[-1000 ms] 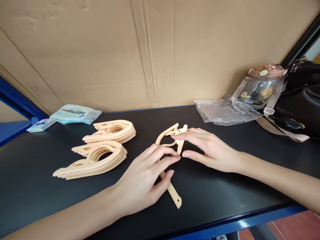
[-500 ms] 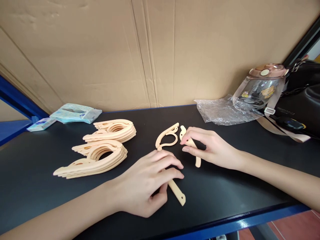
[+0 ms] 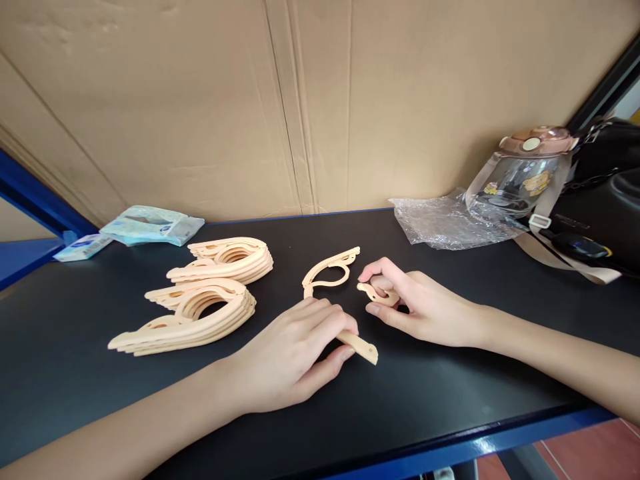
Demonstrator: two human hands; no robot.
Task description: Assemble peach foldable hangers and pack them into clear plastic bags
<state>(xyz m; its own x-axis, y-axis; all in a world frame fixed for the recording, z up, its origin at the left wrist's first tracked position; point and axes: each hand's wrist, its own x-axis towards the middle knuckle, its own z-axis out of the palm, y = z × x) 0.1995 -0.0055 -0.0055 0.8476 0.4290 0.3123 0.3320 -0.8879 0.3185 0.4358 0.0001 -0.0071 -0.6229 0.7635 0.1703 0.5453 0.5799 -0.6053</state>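
Left hand (image 3: 300, 360): rests palm down, low over the smooth black worktop (image 3: 450, 380); half closed, pinching the straight part of a pale cream, curved hanger frame (image 3: 327, 263) between thumb and fingers.
Hanger frame: lies mid-worktop, partly under the left hand; shows a looped section beyond the knuckles and a straight end with a small hole, poking out past the fingertips to the right; hidden in between.
Right hand (image 3: 405, 297): curls inward just right of the frame; nearly closed, with thumb below and bent fingers above; has hold of a small, pale cream, wavy hook piece (image 3: 375, 295).
Hook piece: sits apart from the frame, in the right hand's pinch; partly covered by fingers; contact with worktop cannot be told.
Near stack of pale cream, looped hanger pieces (image 3: 175, 333): lies flat, left of the left hand.
Far stack of matching pieces (image 3: 215, 272): lies just behind the near stack.
Left rear: holds a light-blue soft packet (image 3: 130, 230) beside a smaller white-and-blue packet (image 3: 83, 247).
Right rear: holds a crinkled clear plastic bag (image 3: 445, 220), a transparent bottle with brown lid (image 3: 520, 183) and a black bag (image 3: 605, 193).
Backdrop: stands as brown cardboard (image 3: 200, 107).
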